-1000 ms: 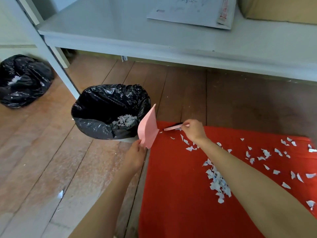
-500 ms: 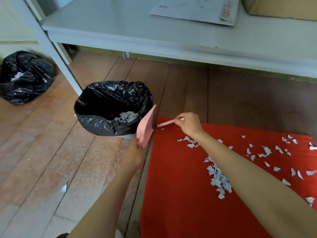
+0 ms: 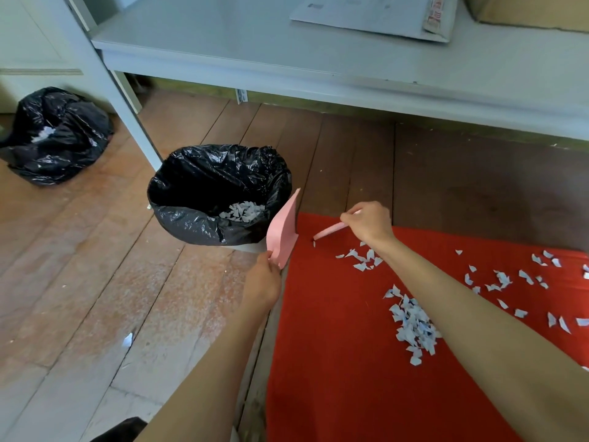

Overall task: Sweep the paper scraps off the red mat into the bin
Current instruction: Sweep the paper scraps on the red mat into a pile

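A: Where's the bin (image 3: 191, 218)?
B: Just off the red mat's (image 3: 334, 378) far-left corner. At the mat's left edge the left hand (image 3: 263, 283) pinches a pink card (image 3: 283, 231) upright, its long axis running towards the bin.
A: And the right hand (image 3: 369, 223)?
B: It's pinching a pink stick (image 3: 330, 231), tip down-left over the mat's far edge. Paper scraps (image 3: 414, 330) lie mid-mat.

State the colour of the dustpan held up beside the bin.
The dustpan is plain pale pink, with no pattern; it shows best in the head view.

Mat (image 3: 334, 362) is showing plain red, no pattern. Paper scraps (image 3: 414, 330) are reading pale blue-white. Sheet (image 3: 283, 232) and thin stick (image 3: 328, 231) are both showing pink. Bin liner (image 3: 191, 215) is shining glossy black (same as the second bag (image 3: 54, 138)). Floor planks (image 3: 79, 282) are showing worn reddish brown with whitish patches. Table (image 3: 287, 55) is looking pale grey-white.
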